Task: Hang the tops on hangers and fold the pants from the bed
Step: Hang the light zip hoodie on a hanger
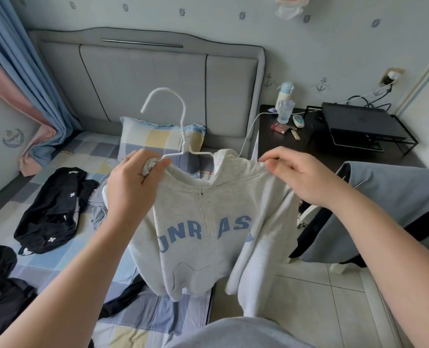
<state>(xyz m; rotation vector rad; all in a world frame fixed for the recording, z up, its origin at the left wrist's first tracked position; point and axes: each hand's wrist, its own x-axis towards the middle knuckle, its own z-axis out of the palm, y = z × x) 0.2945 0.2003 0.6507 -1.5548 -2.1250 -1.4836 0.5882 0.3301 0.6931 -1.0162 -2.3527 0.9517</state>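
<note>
A light grey zip hoodie (198, 222) with blue letters hangs in the air over the bed's edge on a white hanger (180, 126), whose hook points up. My left hand (130, 182) grips the hoodie's left shoulder bunched over the hanger's end. My right hand (301, 174) pinches the right shoulder fabric. On the checked bed (57, 259) lie black garments: one with white crosses (50, 212) at the left, another (0, 285) at the lower left, and a dark piece (123, 297) under the hoodie's hem.
A checked pillow (158, 139) leans on the grey headboard. The dark nightstand (296, 141) at the right holds a bottle, a cup and small items, with a laptop on a stand (359, 124). A grey and black garment (384, 204) drapes at right over tiled floor.
</note>
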